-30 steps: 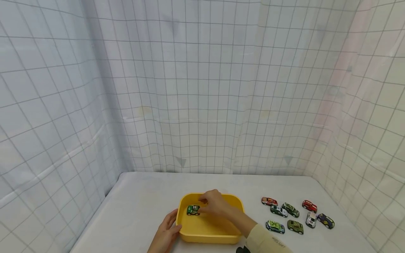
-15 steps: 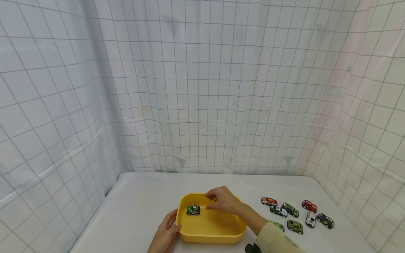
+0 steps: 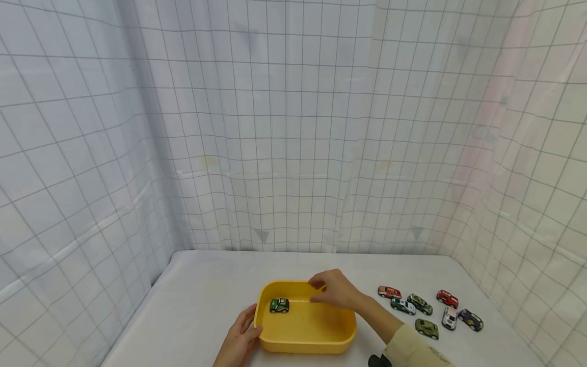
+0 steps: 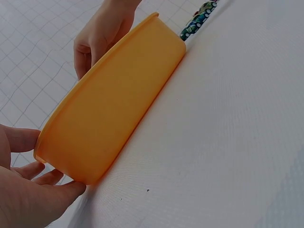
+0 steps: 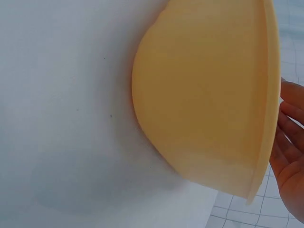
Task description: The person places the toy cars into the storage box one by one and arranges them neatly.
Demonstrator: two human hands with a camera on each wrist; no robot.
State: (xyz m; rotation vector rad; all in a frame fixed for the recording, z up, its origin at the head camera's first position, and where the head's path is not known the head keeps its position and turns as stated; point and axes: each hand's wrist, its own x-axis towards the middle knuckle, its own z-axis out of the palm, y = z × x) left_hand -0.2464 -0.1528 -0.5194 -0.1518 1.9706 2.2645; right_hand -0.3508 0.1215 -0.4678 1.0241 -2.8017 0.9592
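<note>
Nearest, a cream sleeve (image 3: pixel 415 349) runs up to the right hand. The left hand (image 3: pixel 239 334) grips the left end of a yellow plastic tray (image 3: pixel 302 348), thumb at the rim, other fingers against the outer wall. To the right of the right hand's fingers, well apart on the white table (image 3: pixel 211 275), lie an olive camouflage toy car (image 3: pixel 427 329), a dark blue toy car (image 3: pixel 471 320) and a white toy car (image 3: pixel 449 318). Inside the tray, between both hands' fingers and touching neither, stands a green toy car (image 3: pixel 279 305). The right hand (image 3: pixel 338 289) is over the tray's far right part, its fingers loosely bent, thumb apart, holding nothing. Beyond all the fingers hangs a white checked curtain (image 3: pixel 293 127).
</note>
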